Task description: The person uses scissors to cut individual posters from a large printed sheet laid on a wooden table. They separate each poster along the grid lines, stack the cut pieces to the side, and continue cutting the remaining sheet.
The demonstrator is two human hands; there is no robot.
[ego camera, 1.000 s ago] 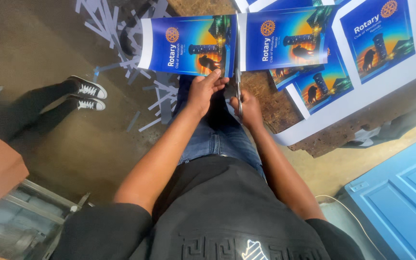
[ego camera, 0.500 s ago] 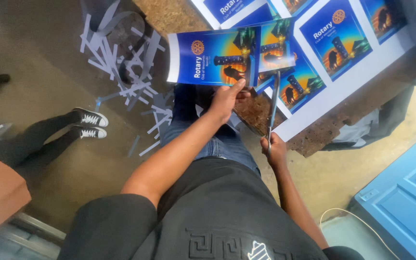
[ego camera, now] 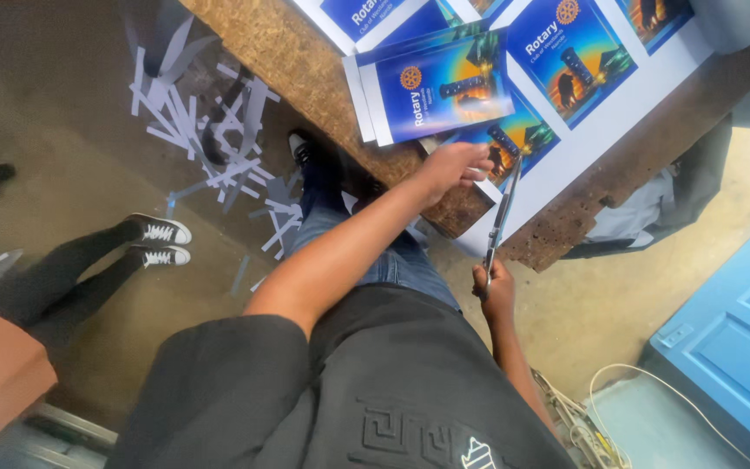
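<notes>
Scissors (ego camera: 502, 208), long steel blades, gripped in right hand (ego camera: 494, 285), cutting glossy blue printed sheet (ego camera: 566, 130) on rough particleboard table (ego camera: 288, 52); left hand (ego camera: 455, 167) presses flat, fingers extended, on sheet.

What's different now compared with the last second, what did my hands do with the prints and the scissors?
The left hand let go of the cut blue prints, now lying on the wooden table, and presses the uncut printed sheet. The right hand drew back to the table edge, holding the scissors, blades over the sheet. Unchanged: paper strips on the floor, the other person's sneakers.
</notes>
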